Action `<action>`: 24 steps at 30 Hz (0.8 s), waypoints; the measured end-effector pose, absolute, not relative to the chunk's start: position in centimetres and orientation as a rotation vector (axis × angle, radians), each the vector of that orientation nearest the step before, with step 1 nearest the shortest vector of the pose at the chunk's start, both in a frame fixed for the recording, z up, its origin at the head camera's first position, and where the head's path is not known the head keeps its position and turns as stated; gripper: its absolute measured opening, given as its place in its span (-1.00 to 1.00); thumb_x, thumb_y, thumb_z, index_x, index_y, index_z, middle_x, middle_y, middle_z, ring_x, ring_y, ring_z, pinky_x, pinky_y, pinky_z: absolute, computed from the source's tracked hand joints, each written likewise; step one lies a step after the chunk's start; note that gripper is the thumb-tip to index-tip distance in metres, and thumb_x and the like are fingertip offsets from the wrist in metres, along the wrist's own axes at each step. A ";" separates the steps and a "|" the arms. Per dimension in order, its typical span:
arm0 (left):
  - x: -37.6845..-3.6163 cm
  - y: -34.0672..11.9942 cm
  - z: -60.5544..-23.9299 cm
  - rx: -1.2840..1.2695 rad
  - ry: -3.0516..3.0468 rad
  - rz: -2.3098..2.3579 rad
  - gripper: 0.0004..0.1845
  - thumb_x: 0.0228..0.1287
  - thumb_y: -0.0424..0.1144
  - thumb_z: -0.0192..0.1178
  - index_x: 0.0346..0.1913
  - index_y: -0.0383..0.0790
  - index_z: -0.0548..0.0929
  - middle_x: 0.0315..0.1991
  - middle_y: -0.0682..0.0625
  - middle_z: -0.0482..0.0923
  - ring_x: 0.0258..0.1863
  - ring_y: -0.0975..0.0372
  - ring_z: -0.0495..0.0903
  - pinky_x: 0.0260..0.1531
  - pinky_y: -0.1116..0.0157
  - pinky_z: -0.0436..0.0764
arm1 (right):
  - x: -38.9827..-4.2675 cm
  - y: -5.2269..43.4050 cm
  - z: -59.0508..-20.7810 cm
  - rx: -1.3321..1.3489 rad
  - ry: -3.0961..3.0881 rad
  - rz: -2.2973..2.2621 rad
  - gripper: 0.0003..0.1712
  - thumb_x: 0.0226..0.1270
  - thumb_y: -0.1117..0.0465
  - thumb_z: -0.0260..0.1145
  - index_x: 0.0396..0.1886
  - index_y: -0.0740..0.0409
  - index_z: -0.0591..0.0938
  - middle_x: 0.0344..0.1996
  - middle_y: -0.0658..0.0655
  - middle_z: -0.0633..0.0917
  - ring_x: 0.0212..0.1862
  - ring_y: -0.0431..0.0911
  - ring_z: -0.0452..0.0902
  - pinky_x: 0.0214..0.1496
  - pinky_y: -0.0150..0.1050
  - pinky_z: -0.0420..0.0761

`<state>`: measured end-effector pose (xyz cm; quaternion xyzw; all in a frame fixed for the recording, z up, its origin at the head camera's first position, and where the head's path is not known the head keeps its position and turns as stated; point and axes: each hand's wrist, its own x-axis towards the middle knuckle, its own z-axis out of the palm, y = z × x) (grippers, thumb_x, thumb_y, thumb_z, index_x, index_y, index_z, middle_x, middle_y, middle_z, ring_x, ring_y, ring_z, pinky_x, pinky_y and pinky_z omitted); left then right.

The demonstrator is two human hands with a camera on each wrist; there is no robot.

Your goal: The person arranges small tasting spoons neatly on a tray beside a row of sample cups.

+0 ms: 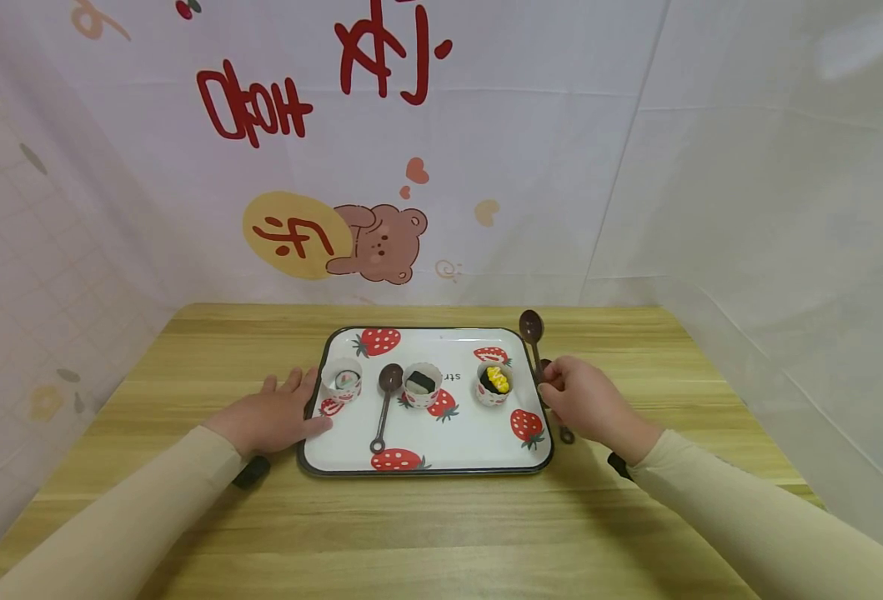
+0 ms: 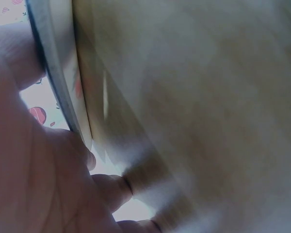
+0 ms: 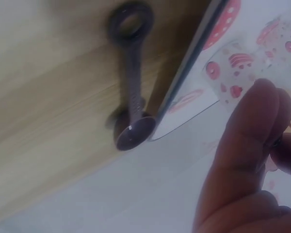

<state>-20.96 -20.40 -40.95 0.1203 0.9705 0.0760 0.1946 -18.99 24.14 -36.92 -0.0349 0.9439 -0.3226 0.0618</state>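
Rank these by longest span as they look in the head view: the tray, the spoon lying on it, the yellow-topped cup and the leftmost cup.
1. Tray
2. Spoon lying on it
3. Yellow-topped cup and leftmost cup: too alike to rank.

Three spoons: one tray spoon [image 1: 385, 408] on the single tray [image 1: 456, 446], one held spoon [image 1: 533, 333] in the right fingers [image 3: 252, 111], one bench spoon [image 3: 133, 80] right of the tray. Three cups: left cup [image 1: 341, 397], middle cup [image 1: 422, 402], right cup [image 1: 494, 400], with one food piece [image 1: 496, 379] visible in each.
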 end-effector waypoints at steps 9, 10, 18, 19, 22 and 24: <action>-20.9 -20.5 -41.1 0.347 2.726 0.209 0.12 0.48 0.42 0.03 0.68 -0.42 -0.04 0.64 -0.53 -0.07 0.52 -0.62 -0.06 0.37 -0.46 0.28 | -18.6 22.3 -36.9 -0.171 2.822 -1.008 -0.90 0.48 0.28 0.29 -0.19 0.27 0.62 -0.43 0.15 0.70 -0.51 -0.15 0.51 -0.49 -0.26 0.55; -21.0 -20.5 -41.1 0.346 2.726 0.207 0.13 0.48 0.42 0.03 0.68 -0.41 -0.04 0.64 -0.53 -0.07 0.52 -0.62 -0.06 0.37 -0.46 0.28 | -18.6 22.1 -36.9 -0.176 2.818 -1.013 -0.89 0.48 0.28 0.29 -0.19 0.27 0.63 -0.43 0.14 0.70 -0.51 -0.15 0.50 -0.49 -0.26 0.55; -21.0 -20.5 -41.1 0.343 2.714 0.194 0.14 0.45 0.44 0.04 0.68 -0.40 -0.04 0.64 -0.53 -0.07 0.53 -0.61 -0.08 0.38 -0.44 0.29 | -18.2 20.7 -37.1 -0.146 2.694 -1.140 -0.89 0.50 0.29 0.30 -0.15 0.28 0.60 -0.45 0.17 0.72 -0.59 -0.16 0.55 -0.52 -0.28 0.62; -21.0 -20.5 -41.1 0.343 2.715 0.194 0.14 0.46 0.44 0.04 0.68 -0.40 -0.04 0.64 -0.53 -0.07 0.53 -0.60 -0.07 0.38 -0.44 0.29 | -18.2 20.5 -37.2 -0.135 2.674 -1.155 -0.90 0.50 0.30 0.29 -0.14 0.28 0.59 -0.45 0.19 0.72 -0.59 -0.14 0.55 -0.52 -0.28 0.61; -21.1 -20.5 -41.1 0.343 2.718 0.199 0.14 0.45 0.44 0.05 0.68 -0.40 -0.03 0.64 -0.53 -0.07 0.53 -0.61 -0.07 0.37 -0.45 0.29 | -18.3 19.9 -37.3 -0.113 2.626 -1.186 -0.91 0.53 0.32 0.27 -0.14 0.29 0.57 -0.46 0.18 0.71 -0.58 -0.13 0.54 -0.51 -0.31 0.57; -21.0 -20.5 -41.1 0.344 2.720 0.203 0.14 0.45 0.43 0.05 0.68 -0.40 -0.03 0.64 -0.53 -0.06 0.53 -0.61 -0.07 0.37 -0.44 0.29 | -18.2 19.6 -37.4 -0.110 2.613 -1.183 -0.93 0.54 0.32 0.25 -0.16 0.27 0.57 -0.47 0.19 0.69 -0.59 -0.12 0.51 -0.52 -0.31 0.54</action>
